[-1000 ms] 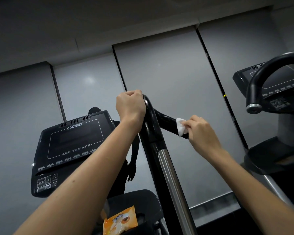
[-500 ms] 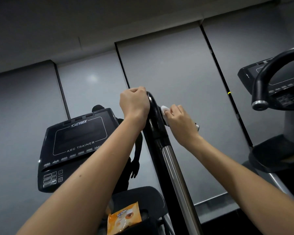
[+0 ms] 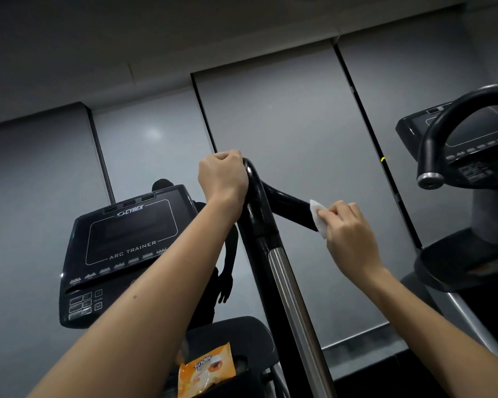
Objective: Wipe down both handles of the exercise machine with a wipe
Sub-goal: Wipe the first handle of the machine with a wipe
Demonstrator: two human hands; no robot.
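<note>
A black handle (image 3: 282, 201) tops a steel post (image 3: 292, 294) in the middle of the view and bends off to the right. My left hand (image 3: 223, 175) grips the top of the bend. My right hand (image 3: 350, 234) holds a white wipe (image 3: 317, 218) wrapped around the outer end of the handle's side bar, so the bar's tip is hidden. The machine's other handle (image 3: 226, 259) shows only as a dark shape behind my left forearm.
The Cybex Arc Trainer console (image 3: 127, 248) sits to the left. An orange wipe pack (image 3: 206, 372) lies in the black tray (image 3: 253, 340) below. A second machine with a curved black handle (image 3: 443, 130) and console (image 3: 477, 133) stands at the right, before grey wall panels.
My right hand slid the wipe along the side bar, in toward the bend half a second ago and now back out to its end. My left hand kept its grip.
</note>
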